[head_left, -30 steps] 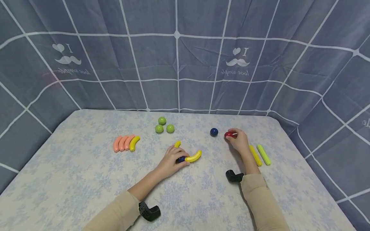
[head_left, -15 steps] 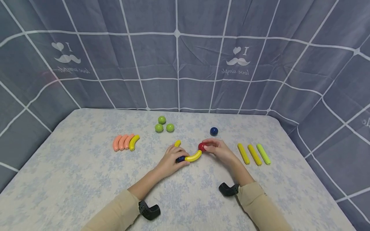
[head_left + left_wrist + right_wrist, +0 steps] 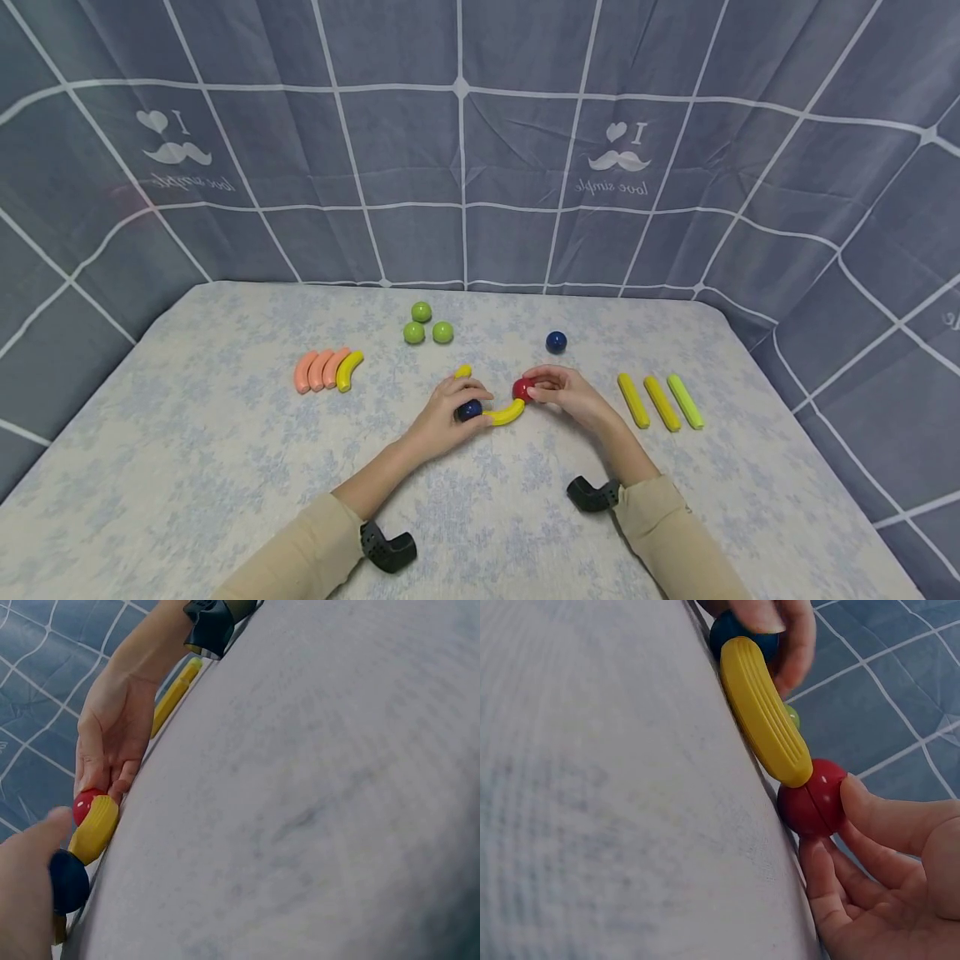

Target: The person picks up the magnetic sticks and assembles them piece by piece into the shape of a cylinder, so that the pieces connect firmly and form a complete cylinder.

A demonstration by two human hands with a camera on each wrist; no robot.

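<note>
Tabletop (image 3: 487, 517), pale, blue-patterned; curtain (image 3: 517, 150) behind, grey-blue, white-gridded. Left hand (image 3: 435, 422), seemingly curled round blue ball (image 3: 468, 410); right hand (image 3: 576, 395) pinching red ball (image 3: 814, 804). Between both balls we list curved yellow piece (image 3: 763, 712).

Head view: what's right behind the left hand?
Just beyond the bare left hand, the rounded tip of a glossy yellow piece shows; in that view the hand covers the rest.
</note>
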